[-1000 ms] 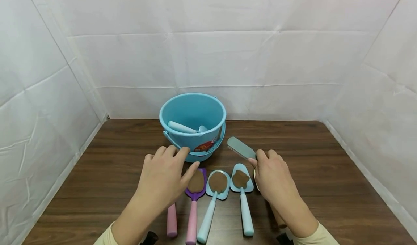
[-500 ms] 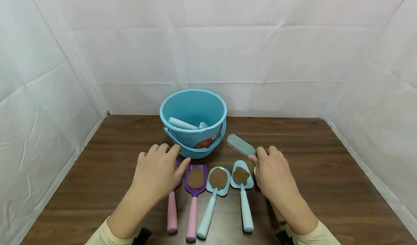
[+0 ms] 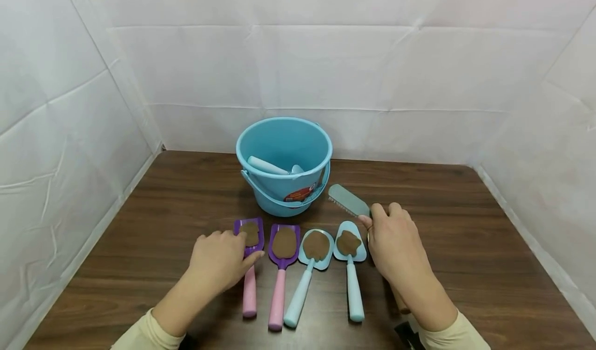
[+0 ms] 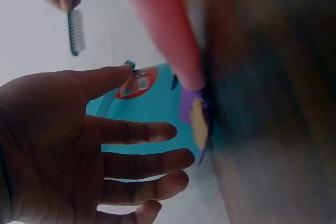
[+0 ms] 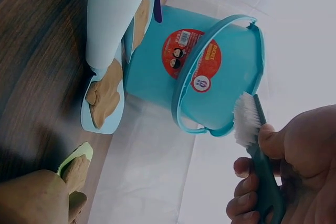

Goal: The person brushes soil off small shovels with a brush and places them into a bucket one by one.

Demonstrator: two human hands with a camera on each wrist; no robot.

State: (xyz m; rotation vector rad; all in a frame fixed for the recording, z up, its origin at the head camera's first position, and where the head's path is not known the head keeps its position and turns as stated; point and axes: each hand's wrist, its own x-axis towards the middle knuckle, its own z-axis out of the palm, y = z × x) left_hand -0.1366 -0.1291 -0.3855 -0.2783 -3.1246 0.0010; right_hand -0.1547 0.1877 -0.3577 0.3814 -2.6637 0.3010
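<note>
My right hand (image 3: 396, 241) holds a green brush (image 5: 265, 174) with white bristles by its handle, raised over the table's right half. My left hand (image 3: 219, 259), palm bare and fingers extended in the left wrist view, hovers beside the leftmost purple shovel (image 3: 249, 293) with a pink handle; fingertips overlap its blade. A second purple shovel (image 3: 277, 301) lies to its right, then two light blue shovels, one rounded (image 3: 299, 295) and one tapered (image 3: 355, 293). Brown, sand-like clumps sit on their blades. Below my right hand lies another, pale green shovel (image 5: 88, 150), mostly hidden in the head view.
Behind the shovels stands a blue bucket (image 3: 272, 188) with a red label and its handle lowered at the front. A pale blue handle (image 3: 267, 165) shows inside it. White sheeting (image 3: 326, 65) encloses the wooden table (image 3: 456, 226) at the back and sides.
My left hand has moved left and down from in front of the bucket to the leftmost shovel, uncovering more of that shovel. The right hand keeps holding the brush in nearly the same place.
</note>
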